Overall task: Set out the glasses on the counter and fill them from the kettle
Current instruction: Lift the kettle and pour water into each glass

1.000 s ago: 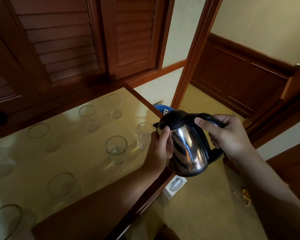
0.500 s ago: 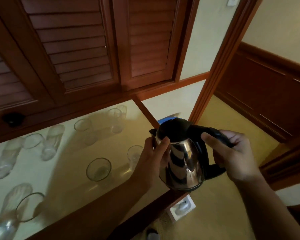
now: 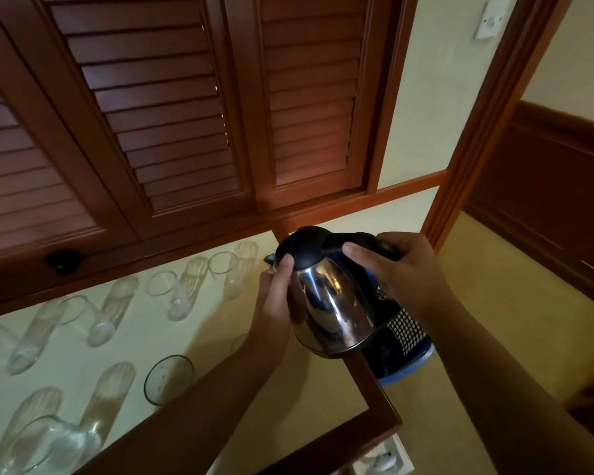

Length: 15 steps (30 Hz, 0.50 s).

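1. Kettle [image 3: 336, 310] held above the tabletop [image 3: 199, 337] edge, at 3 o'clock of the glasses [image 3: 168, 379].
2. Right hand [image 3: 408, 272] fingers clenched on its handle.
3. Left hand [image 3: 276, 303] fingers grasping its steel body.

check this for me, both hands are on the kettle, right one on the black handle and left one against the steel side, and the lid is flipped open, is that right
Not quite: the lid is closed, sitting flat on the kettle in the head view. The rest stands: the right hand grips the black handle and the left hand steadies the steel side.
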Tool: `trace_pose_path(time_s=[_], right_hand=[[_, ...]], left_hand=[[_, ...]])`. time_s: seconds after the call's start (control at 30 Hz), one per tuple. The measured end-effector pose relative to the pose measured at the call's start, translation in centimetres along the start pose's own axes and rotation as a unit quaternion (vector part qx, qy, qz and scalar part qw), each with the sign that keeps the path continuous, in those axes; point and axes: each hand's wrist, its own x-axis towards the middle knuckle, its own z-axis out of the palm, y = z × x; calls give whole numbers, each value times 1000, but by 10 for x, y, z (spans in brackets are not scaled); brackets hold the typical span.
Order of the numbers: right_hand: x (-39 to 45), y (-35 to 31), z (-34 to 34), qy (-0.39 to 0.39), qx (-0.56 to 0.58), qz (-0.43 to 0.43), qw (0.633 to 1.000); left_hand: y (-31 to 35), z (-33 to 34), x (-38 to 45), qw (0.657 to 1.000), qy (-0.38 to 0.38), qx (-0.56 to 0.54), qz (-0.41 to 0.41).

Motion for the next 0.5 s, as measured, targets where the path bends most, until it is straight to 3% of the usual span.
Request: trace_pose_path(time_s=[0.27,0.5], right_hand=[[52,8,17,-44,-2,6,999],[84,13,45,-116,62,-1,991]], left_hand=[[12,2,30,998,52,-36,-26],[14,-16,56,996,74,-43,-24]])
